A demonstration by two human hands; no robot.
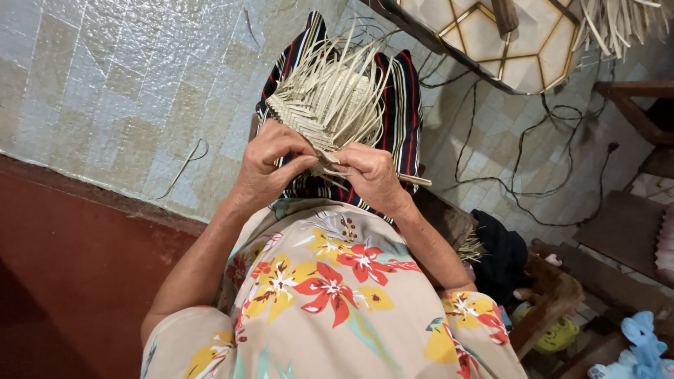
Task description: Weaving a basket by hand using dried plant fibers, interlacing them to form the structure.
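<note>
Head view, only 1 camera — I'm looking straight down at both hands working a half-woven palm-leaf mat [326, 105] held over the lap, on top of a striped cloth [404, 105].

Left hand [270, 165] is curled shut, pinching strips at the near edge of the weave. Right hand [372, 175] is also closed, clamped on a flat strip [411, 180] that pokes out to the right. The hands sit close together, almost touching at the fingertips.

Handling, my read: the piece is light, thin and springy; the woven core is fairly stiff, the loose ends fanning out on the far side are floppy. Dry strips likely crease or split if bent hard — I'd grip at the tight plaited edge, not the free ends.

Around it: floral dress [330, 295] near, tiled floor [105, 84] left, black cables [519, 175] right.
</note>
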